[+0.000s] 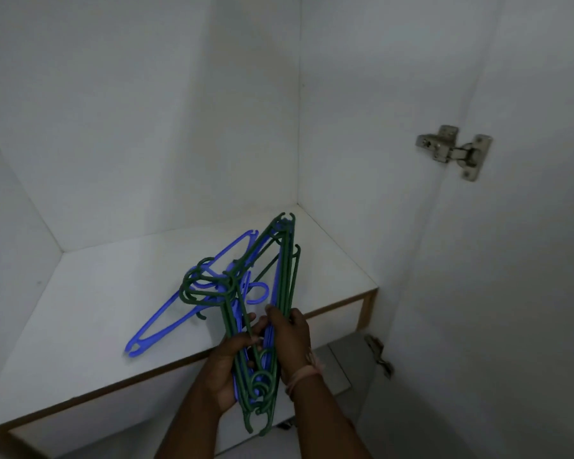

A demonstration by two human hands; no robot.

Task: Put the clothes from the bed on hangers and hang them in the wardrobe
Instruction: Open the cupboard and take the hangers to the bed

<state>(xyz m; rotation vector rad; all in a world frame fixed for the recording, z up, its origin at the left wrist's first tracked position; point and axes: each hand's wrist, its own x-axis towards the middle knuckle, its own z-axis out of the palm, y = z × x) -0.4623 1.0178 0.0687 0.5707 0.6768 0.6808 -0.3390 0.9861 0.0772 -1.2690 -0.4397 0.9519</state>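
Note:
A bundle of several green and blue plastic hangers [280,270] stands tilted over the front edge of a white wardrobe shelf [90,309]. My left hand [227,369] grips the bundle from the left, fingers curled round the green bars. From the right, my right hand [290,336] grips the same bundle, and a pink thread band circles its wrist. One blue hanger [156,329] sticks out of the bundle to the left, low over the shelf. No clothes and no bed are in view.
White wardrobe walls close in the shelf at the back and left. The open door [511,260] stands at the right with a metal hinge [454,150] and a second hinge [378,354] lower down. Below the shelf's wood-edged front is a white panel.

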